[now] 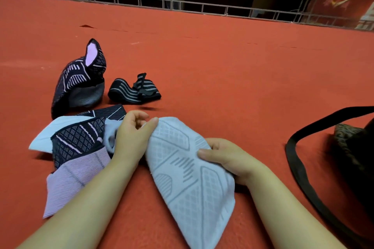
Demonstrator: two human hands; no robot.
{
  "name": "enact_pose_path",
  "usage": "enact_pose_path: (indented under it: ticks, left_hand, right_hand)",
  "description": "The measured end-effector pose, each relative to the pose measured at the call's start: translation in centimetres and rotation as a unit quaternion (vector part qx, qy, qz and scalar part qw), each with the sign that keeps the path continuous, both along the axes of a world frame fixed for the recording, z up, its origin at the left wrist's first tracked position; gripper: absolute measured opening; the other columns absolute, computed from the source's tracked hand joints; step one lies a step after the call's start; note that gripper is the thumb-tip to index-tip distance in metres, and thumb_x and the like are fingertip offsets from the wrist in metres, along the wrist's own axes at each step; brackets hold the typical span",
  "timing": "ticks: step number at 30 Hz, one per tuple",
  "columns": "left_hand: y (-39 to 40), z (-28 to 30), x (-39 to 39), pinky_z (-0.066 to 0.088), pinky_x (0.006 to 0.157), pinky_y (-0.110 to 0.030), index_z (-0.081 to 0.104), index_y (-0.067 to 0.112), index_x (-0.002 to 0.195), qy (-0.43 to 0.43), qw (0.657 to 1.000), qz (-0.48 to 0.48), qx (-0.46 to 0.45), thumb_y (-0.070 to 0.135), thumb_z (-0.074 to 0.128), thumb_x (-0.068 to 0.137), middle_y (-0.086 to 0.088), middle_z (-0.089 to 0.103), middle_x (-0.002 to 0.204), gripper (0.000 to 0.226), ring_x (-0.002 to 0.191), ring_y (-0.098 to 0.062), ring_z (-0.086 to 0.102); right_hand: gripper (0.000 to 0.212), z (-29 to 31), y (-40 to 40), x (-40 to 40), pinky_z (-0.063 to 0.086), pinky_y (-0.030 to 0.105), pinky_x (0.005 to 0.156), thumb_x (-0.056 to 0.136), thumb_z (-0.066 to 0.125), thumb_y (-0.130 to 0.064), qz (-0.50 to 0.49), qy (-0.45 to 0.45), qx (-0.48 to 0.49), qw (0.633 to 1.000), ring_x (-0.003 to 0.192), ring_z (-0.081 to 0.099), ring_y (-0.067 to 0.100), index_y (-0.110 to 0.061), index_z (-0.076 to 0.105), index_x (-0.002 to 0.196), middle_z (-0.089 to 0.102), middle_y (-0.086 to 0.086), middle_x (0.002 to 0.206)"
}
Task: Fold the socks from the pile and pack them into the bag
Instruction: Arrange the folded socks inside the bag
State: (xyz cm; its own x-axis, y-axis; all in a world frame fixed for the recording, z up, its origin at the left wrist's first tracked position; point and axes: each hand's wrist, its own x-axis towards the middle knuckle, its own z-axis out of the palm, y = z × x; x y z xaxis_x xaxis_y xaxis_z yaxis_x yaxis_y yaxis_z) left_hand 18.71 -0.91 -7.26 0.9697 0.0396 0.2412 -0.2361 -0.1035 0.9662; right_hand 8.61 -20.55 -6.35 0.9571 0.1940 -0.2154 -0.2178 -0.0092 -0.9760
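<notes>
A person sits on a red carpet (202,62). Both hands hold one light blue sock (188,178) with grey lines on it. The sock lies in front of the person, low in the middle of the view, partly on the carpet.

The left hand (131,135) pinches the far end of the sock between the thumb and the curled fingers. The right hand (224,157) grips the right edge of the sock. Its thumb lies on top and its fingers curl under, so the fingertips are hidden.

To the left, just beside the left hand, lies a dark sock with pink lines (79,143). Its pale striped cuff points toward the person. A white sock (48,133) peeks out from under it. Farther back on the left, another dark and pink sock (79,79) stands up in a bump. Next to it sits a black sock with grey stripes (133,91), bunched up.

At the right edge is a dark bag (354,147). Its black strap (299,168) loops across the carpet. The bag is well apart from the sock in the hands.

A metal rail (172,4) runs along the far edge of the carpet.
</notes>
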Motion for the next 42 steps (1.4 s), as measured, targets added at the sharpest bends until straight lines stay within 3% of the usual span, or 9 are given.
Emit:
enact_pose_path:
  ticks: [3, 8, 12, 15, 21, 26, 29, 36, 42]
  left_hand:
    - [0.1, -0.2, 0.0, 0.039, 0.070, -0.013, 0.053, 0.020, 0.094, -0.019, 1.000, 0.019, 0.002, 0.017, 0.065, 0.086, 0.011, 0.054, 0.084, 0.015, 0.074, 0.002, 0.049]
    - [-0.3, 0.7, -1.0, 0.034, 0.050, -0.022, 0.050, 0.026, 0.093, 0.044, 0.996, -0.074, -0.027, 0.032, 0.058, 0.091, 0.003, 0.052, 0.067, 0.010, 0.050, -0.003, 0.044]
    - [-0.9, 1.2, -3.2, 0.032, 0.046, -0.020, 0.041, 0.033, 0.126, 0.187, 0.943, -0.277, -0.008, 0.056, 0.059, 0.077, 0.008, 0.054, 0.056, 0.057, 0.045, -0.007, 0.045]
    - [-1.1, 1.2, -4.0, 0.043, 0.053, -0.022, 0.027, 0.041, 0.136, 0.182, 0.918, -0.347, -0.052, 0.036, 0.065, 0.073, 0.004, 0.065, 0.076, 0.074, 0.060, -0.012, 0.057]
    - [-1.4, 0.7, -3.6, 0.051, 0.082, -0.023, 0.047, 0.042, 0.120, 0.056, 0.946, -0.305, -0.092, 0.011, 0.063, 0.070, 0.000, 0.064, 0.120, 0.061, 0.102, -0.009, 0.064]
    - [-0.5, 0.6, -3.3, 0.045, 0.100, -0.030, 0.053, 0.052, 0.111, 0.008, 0.969, -0.243, 0.049, 0.030, 0.073, 0.060, 0.020, 0.061, 0.119, 0.059, 0.110, 0.001, 0.058]
    - [-1.2, 2.1, -2.0, 0.041, 0.105, -0.032, 0.049, 0.041, 0.126, -0.012, 0.967, -0.210, 0.145, 0.031, 0.068, 0.060, 0.019, 0.054, 0.125, 0.069, 0.117, -0.002, 0.053]
    - [-3.9, 9.3, 2.7, 0.038, 0.103, -0.027, 0.042, 0.026, 0.138, -0.152, 0.948, -0.159, 0.229, 0.014, 0.072, 0.077, 0.004, 0.053, 0.134, 0.069, 0.121, -0.011, 0.051]
    - [-1.9, 3.7, -1.0, 0.037, 0.095, -0.023, 0.060, 0.026, 0.123, -0.130, 0.893, -0.187, 0.388, 0.038, 0.069, 0.072, 0.010, 0.063, 0.121, 0.053, 0.114, -0.011, 0.055]
  right_hand:
    - [0.048, -0.3, 0.0, 0.3, 0.056, 0.033, 0.078, 0.065, 0.081, -0.036, -0.066, -0.050, 0.113, 0.990, 0.090, 0.068, 0.023, -0.011, 0.069, 0.104, 0.071, 0.014, 0.103]
    - [0.067, 0.0, -0.2, 0.7, 0.057, 0.037, 0.072, 0.042, 0.091, -0.036, -0.143, -0.113, 0.249, 0.951, 0.084, 0.069, 0.027, -0.009, 0.069, 0.099, 0.071, 0.015, 0.094]
    - [0.061, 0.4, -0.3, 0.1, 0.058, 0.036, 0.070, 0.032, 0.090, -0.031, -0.136, -0.119, 0.287, 0.941, 0.078, 0.070, 0.026, -0.011, 0.076, 0.088, 0.073, 0.014, 0.086]
    - [0.057, 0.6, 0.0, -0.1, 0.058, 0.035, 0.070, 0.037, 0.086, -0.026, -0.132, -0.121, 0.266, 0.947, 0.081, 0.069, 0.026, -0.011, 0.075, 0.092, 0.073, 0.013, 0.089]
    - [0.034, 0.8, 0.4, 0.3, 0.043, 0.026, 0.053, 0.073, 0.073, -0.005, -0.330, -0.154, 0.095, 0.927, 0.052, 0.051, 0.007, -0.017, 0.045, 0.088, 0.055, -0.007, 0.056]
    - [0.027, 3.2, -0.1, -1.4, 0.048, 0.016, 0.057, 0.083, 0.062, 0.006, -0.252, -0.173, -0.026, 0.952, 0.060, 0.060, 0.003, -0.016, 0.064, 0.099, 0.065, -0.007, 0.062]
    - [0.029, 4.6, -0.8, -0.8, 0.048, 0.012, 0.062, 0.076, 0.068, 0.009, -0.220, -0.175, -0.117, 0.952, 0.063, 0.061, -0.001, -0.009, 0.068, 0.100, 0.068, -0.003, 0.073]
    - [0.038, 8.5, -3.7, 3.6, 0.048, 0.015, 0.078, 0.073, 0.075, 0.002, -0.270, -0.319, -0.286, 0.862, 0.074, 0.059, -0.007, -0.023, 0.066, 0.100, 0.067, -0.011, 0.090]
    - [0.020, 3.3, -3.2, -0.3, 0.036, 0.024, 0.075, 0.069, 0.075, -0.022, -0.183, -0.276, -0.502, 0.799, 0.083, 0.051, 0.012, -0.025, 0.070, 0.088, 0.062, -0.013, 0.081]
